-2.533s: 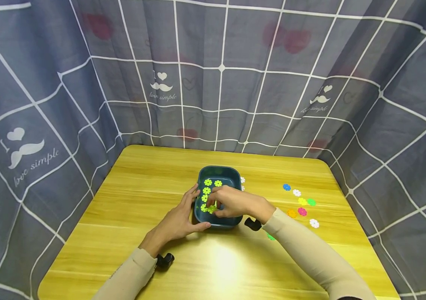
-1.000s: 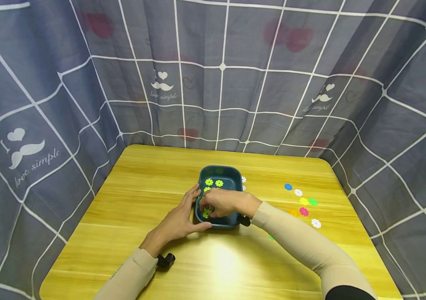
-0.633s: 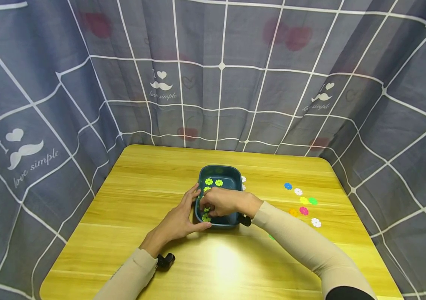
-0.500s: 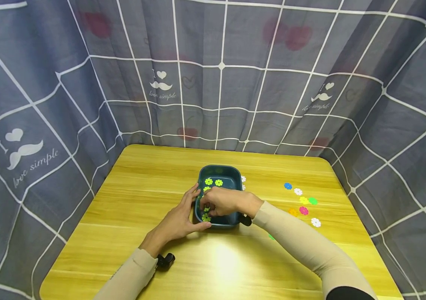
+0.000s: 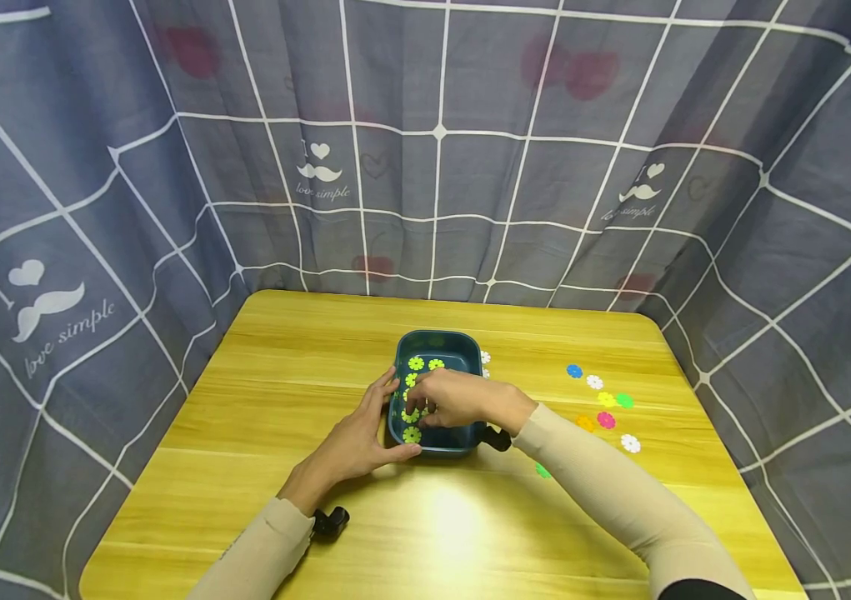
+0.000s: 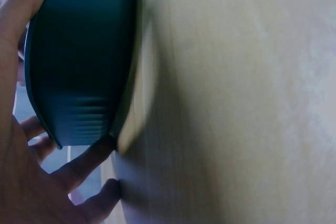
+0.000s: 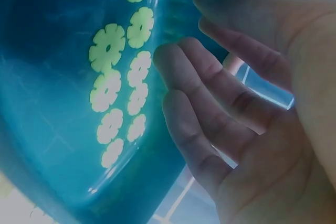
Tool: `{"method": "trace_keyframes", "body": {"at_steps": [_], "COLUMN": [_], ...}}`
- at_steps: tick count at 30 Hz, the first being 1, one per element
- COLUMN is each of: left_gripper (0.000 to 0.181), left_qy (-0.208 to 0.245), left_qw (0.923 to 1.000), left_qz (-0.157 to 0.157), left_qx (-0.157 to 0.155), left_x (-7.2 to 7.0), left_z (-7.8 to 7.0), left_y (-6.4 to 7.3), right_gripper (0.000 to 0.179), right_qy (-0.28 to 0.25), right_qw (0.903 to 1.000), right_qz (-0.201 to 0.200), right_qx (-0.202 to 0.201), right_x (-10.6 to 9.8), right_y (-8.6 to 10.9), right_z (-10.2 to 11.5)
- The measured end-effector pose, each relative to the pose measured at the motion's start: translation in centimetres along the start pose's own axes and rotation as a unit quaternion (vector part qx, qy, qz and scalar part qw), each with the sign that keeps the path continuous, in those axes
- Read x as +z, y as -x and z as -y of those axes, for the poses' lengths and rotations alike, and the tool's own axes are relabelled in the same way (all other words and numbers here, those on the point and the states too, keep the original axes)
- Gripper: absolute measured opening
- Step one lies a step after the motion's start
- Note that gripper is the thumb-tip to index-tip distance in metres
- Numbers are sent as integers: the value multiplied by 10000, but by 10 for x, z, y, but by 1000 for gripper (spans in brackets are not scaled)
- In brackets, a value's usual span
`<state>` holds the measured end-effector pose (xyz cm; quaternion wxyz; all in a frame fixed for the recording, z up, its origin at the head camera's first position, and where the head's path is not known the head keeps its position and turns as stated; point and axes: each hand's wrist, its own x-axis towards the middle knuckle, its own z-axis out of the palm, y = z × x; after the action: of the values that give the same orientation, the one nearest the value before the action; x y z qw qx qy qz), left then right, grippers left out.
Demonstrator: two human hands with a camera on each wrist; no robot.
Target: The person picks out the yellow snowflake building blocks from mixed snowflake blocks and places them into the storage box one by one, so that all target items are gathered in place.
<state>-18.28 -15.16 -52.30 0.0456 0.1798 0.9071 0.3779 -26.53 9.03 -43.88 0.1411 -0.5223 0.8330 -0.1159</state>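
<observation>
A dark teal plastic box (image 5: 463, 358) stands on the wooden table. My left hand (image 5: 353, 446) grips its near left corner, thumb along the front rim and fingers spread along the left wall. In the left wrist view, the thumb meets the rim of the box (image 6: 84, 51) and fingertips touch its lower edge. Yellow-green flower-shaped plastic discs (image 7: 107, 48) lie in two rows inside. Over them reaches my right hand (image 5: 458, 396), fingers loosely bent. The right wrist view shows this hand (image 7: 252, 124) with thumb and fingertips apart, holding nothing, beside the rows.
To the right of the box lie loose flower discs: a blue one (image 5: 574, 371), a pink one (image 5: 606, 420), an orange one (image 5: 585, 423) and several more. A green disc (image 5: 543, 471) lies near the right forearm. A checked curtain (image 5: 410, 167) surrounds the table (image 5: 305, 350).
The right hand has drawn slightly right and away from the box's left wall, its fingers loosening. The nearest disc has slid toward the front wall. The left hand has stayed on the box.
</observation>
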Motion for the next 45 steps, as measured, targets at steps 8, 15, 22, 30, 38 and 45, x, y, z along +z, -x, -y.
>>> {"method": "trace_keyframes", "body": {"at_steps": [8, 15, 22, 30, 38, 45], "left_gripper": [140, 139, 139, 140, 139, 139], "left_qy": [2, 13, -7, 6, -42, -19], "left_qw": [10000, 10000, 10000, 10000, 10000, 10000], "left_qz": [18, -3, 36, 46, 41, 12], "left_qx": [-32, 15, 18, -25, -25, 14], "left_x": [-1, 0, -1, -1, 0, 0], "left_z": [0, 0, -1, -2, -1, -2], "left_y": [1, 1, 1, 1, 0, -1], "right_gripper": [25, 24, 21, 21, 16, 17], "right_qy": [-186, -273, -390, -446, -485, -511], "right_qw": [9995, 9988, 9976, 9955, 9929, 9896], "right_qz": [-189, -331, -464, -696, -905, -1078], "right_qx": [165, 253, 340, 456, 606, 798], "right_x": [-1, -5, -9, -11, -12, -14], "right_y": [11, 21, 32, 43, 57, 70], "right_z": [-7, -13, -18, -21, -29, -39]}}
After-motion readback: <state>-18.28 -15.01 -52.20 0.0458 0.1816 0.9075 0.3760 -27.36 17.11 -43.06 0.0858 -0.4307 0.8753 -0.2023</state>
